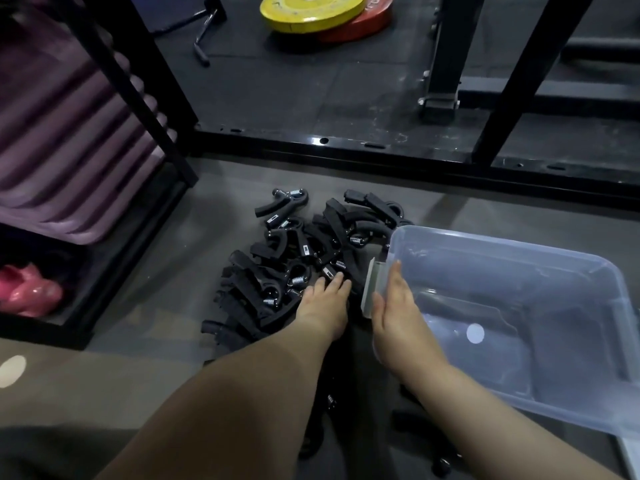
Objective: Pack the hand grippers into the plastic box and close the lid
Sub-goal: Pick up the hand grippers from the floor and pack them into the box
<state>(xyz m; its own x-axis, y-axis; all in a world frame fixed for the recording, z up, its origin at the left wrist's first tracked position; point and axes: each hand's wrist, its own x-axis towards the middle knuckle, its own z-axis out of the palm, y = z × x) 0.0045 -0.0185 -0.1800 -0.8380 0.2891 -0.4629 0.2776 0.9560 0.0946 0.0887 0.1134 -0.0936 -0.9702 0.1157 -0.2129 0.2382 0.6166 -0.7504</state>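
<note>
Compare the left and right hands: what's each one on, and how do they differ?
The left hand lies on the pile of hand grippers on the floor. The right hand rests against the end of the plastic box, by its grey latch. Left fingers spread over the pile, while right fingers lie straight and together. Both look open, lifting nothing.

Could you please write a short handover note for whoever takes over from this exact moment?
Left hand: fingers rest straight on the pile of hand grippers on the floor; none lifted.
Right hand: flat against the left end of the plastic box, beside its latch.
Done: nothing; the box looks empty.
Left: move every gripper in, then close the lid, which is not clearly in view.
</note>
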